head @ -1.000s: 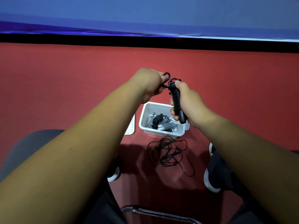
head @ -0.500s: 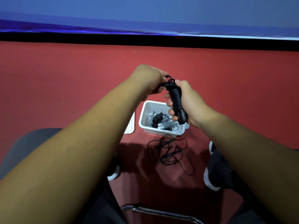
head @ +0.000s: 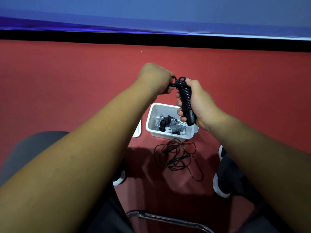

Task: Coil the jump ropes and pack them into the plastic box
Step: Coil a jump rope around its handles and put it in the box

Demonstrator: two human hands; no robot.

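Floor (head: 67,84), red and matt, fills most of the head view. A black strip (head: 151,38) and a blue wall (head: 151,12) bound it at the far edge. The left forearm (head: 84,148) and right forearm (head: 260,157), both bare, reach forward from the lower corners and converge above the plastic box (head: 152,115).

The box is white and open-topped, and stands on the floor beyond the person's dark, white-soled shoes (head: 221,185). A loose rope (head: 176,155), thin and black, lies in an untidy tangle on the floor just beside the near wall of the box. A curved metal tube (head: 168,220) crosses the bottom of the frame.

The right hand (head: 200,101) is wrapped in a fist round the black jump rope (head: 186,98). The rope is wound into a tight, upright cylindrical bundle, held in the air over the right far corner of the box. The left hand (head: 155,79), fingers curled, pinches the rope's small end loops at the top of that bundle, so that the two hands almost touch.

Inside the box lie several coiled ropes (head: 176,128), mostly grey with one black, heaped against one another. A flat white panel (head: 137,132) rests on the floor just left of the box, largely hidden behind the left forearm.
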